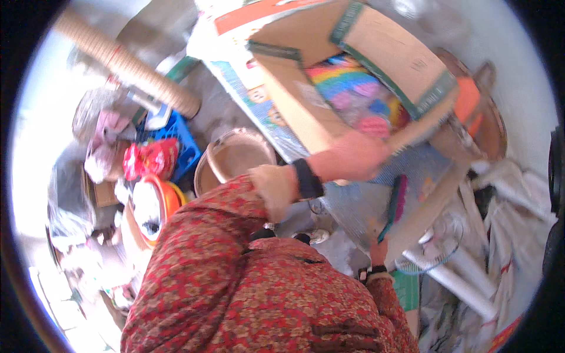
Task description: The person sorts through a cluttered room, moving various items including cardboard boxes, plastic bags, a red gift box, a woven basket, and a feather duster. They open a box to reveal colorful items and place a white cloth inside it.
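Note:
My left hand [353,155] lies over the near edge of an open cardboard box [326,125] with green tape along its edges, blurred by motion, and appears to grip the wall. Inside the box is a rainbow-striped item [348,79] among other colourful things, too blurred to name. Lower right, my right hand [378,249] holds a brush [395,207] by its teal handle, with magenta bristles along one side. The brush is above a tabletop with a bluish patterned cover [348,207], on which the box stands.
Left of the table stand a brown bucket [238,154], a blue plastic crate [187,141], a red plastic bag [152,159] and an orange bucket [165,198]. A rope-wrapped post [132,66] leans at upper left. White tubes [454,287] and pale sheeting [507,225] lie at right.

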Demonstrator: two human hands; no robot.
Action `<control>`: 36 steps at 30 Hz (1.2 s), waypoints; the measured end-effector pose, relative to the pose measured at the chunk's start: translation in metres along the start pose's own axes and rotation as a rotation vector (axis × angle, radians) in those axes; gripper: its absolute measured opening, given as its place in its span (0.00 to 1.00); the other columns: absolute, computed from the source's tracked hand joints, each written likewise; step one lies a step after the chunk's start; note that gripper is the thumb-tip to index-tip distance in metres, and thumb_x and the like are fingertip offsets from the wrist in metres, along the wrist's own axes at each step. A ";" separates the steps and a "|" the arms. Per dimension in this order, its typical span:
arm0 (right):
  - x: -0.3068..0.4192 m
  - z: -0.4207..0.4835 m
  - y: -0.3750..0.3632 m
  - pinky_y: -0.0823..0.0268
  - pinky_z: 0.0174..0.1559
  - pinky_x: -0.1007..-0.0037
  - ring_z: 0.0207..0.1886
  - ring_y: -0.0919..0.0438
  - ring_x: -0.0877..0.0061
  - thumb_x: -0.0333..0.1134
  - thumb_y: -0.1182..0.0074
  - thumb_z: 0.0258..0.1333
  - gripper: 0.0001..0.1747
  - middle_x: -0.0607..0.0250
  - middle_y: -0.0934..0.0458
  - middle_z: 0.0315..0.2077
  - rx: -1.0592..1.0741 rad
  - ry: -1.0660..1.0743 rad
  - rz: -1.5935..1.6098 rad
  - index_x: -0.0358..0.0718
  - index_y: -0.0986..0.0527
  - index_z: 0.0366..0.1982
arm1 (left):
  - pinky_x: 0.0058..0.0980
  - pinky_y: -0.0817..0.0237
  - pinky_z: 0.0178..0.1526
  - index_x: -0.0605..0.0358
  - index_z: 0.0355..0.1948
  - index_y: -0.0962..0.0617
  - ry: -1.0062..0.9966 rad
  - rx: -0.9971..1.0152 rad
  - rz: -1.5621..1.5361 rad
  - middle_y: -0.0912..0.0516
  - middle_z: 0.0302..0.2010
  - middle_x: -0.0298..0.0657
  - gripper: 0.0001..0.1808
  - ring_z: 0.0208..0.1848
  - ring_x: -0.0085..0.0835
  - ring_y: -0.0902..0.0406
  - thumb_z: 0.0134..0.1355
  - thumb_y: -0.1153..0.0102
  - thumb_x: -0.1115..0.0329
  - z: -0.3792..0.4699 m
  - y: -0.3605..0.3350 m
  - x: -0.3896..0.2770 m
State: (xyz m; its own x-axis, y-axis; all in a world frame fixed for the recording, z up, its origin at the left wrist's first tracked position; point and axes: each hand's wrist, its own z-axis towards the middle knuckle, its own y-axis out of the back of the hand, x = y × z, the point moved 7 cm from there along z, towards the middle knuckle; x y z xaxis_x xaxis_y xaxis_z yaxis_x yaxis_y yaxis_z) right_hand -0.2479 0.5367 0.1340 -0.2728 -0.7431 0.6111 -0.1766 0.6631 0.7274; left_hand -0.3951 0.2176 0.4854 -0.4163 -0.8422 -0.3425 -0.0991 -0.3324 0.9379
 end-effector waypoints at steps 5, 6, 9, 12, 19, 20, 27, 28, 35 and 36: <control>-0.029 -0.010 0.013 0.35 0.46 0.60 0.41 0.26 0.51 0.41 0.46 0.48 0.25 0.43 0.24 0.36 0.033 0.096 -0.364 0.30 0.30 0.44 | 0.41 0.30 0.35 0.61 0.37 0.26 -0.105 -0.205 -0.066 0.22 0.31 0.45 0.19 0.35 0.43 0.22 0.47 0.42 0.59 -0.011 0.009 -0.001; -0.025 -0.009 0.016 0.35 0.46 0.61 0.41 0.26 0.52 0.40 0.46 0.48 0.25 0.43 0.25 0.37 0.098 0.112 -0.313 0.29 0.30 0.44 | 0.41 0.31 0.39 0.61 0.38 0.26 -0.125 -0.264 -0.080 0.22 0.32 0.44 0.20 0.37 0.42 0.22 0.46 0.42 0.59 -0.015 0.015 -0.002; 0.019 -0.014 0.025 0.34 0.47 0.64 0.43 0.25 0.56 0.38 0.48 0.50 0.23 0.43 0.26 0.40 0.247 0.318 -0.413 0.28 0.31 0.45 | 0.40 0.35 0.49 0.62 0.41 0.26 -0.204 -0.391 -0.120 0.23 0.38 0.44 0.24 0.44 0.41 0.25 0.44 0.40 0.59 -0.035 0.025 -0.006; 0.082 -0.027 0.025 0.33 0.46 0.68 0.43 0.25 0.65 0.33 0.52 0.55 0.19 0.48 0.25 0.41 0.337 0.298 -0.237 0.28 0.31 0.46 | 0.40 0.40 0.55 0.61 0.45 0.27 -0.291 -0.668 -0.063 0.25 0.44 0.44 0.27 0.49 0.42 0.28 0.43 0.39 0.60 -0.084 0.031 -0.002; 0.321 -0.082 0.008 0.36 0.49 0.71 0.43 0.27 0.71 0.28 0.55 0.56 0.14 0.57 0.25 0.40 0.250 0.533 0.087 0.31 0.29 0.45 | 0.40 0.41 0.54 0.57 0.53 0.32 0.032 -0.394 -0.317 0.25 0.46 0.43 0.33 0.51 0.40 0.28 0.44 0.37 0.62 -0.252 -0.061 0.109; 0.363 -0.093 0.014 0.36 0.49 0.72 0.43 0.27 0.72 0.26 0.55 0.56 0.15 0.58 0.25 0.40 0.235 0.697 0.122 0.32 0.29 0.46 | 0.41 0.41 0.51 0.55 0.52 0.31 0.148 -0.233 -0.275 0.23 0.41 0.43 0.30 0.47 0.40 0.26 0.46 0.38 0.62 -0.287 -0.087 0.131; 0.535 -0.093 0.052 0.45 0.59 0.60 0.56 0.33 0.55 0.37 0.55 0.59 0.23 0.45 0.31 0.52 -0.237 1.232 -0.407 0.31 0.34 0.53 | 0.45 0.32 0.41 0.58 0.34 0.23 1.125 0.180 -0.379 0.19 0.33 0.51 0.14 0.39 0.48 0.22 0.51 0.49 0.60 -0.620 -0.207 0.201; 0.538 -0.080 0.046 0.46 0.59 0.59 0.57 0.34 0.53 0.39 0.55 0.59 0.25 0.44 0.32 0.53 -0.272 1.221 -0.521 0.31 0.34 0.54 | 0.45 0.32 0.42 0.59 0.33 0.22 1.310 0.161 -0.412 0.19 0.35 0.51 0.14 0.41 0.48 0.22 0.51 0.50 0.62 -0.663 -0.217 0.196; 0.512 -0.002 0.029 0.38 0.51 0.61 0.50 0.30 0.52 0.46 0.59 0.63 0.26 0.43 0.28 0.47 -0.179 0.877 -0.690 0.31 0.35 0.53 | 0.40 0.31 0.40 0.62 0.33 0.20 1.856 -0.295 -0.768 0.18 0.32 0.50 0.17 0.36 0.45 0.21 0.50 0.47 0.58 -0.794 -0.268 0.130; 0.511 -0.001 0.030 0.37 0.49 0.61 0.49 0.28 0.52 0.46 0.60 0.63 0.26 0.43 0.27 0.45 -0.166 0.864 -0.686 0.32 0.34 0.52 | 0.39 0.31 0.39 0.62 0.33 0.20 1.862 -0.337 -0.835 0.18 0.31 0.49 0.17 0.35 0.43 0.20 0.50 0.46 0.58 -0.793 -0.275 0.123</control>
State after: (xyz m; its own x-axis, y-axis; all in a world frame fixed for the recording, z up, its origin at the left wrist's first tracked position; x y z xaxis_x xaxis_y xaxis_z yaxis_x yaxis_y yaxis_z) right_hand -0.3919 0.1770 0.4684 0.5954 -0.8029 0.0285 0.1085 0.1155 0.9874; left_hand 0.2982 -0.1310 0.1420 0.8662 0.2644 -0.4241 0.4859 -0.6443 0.5906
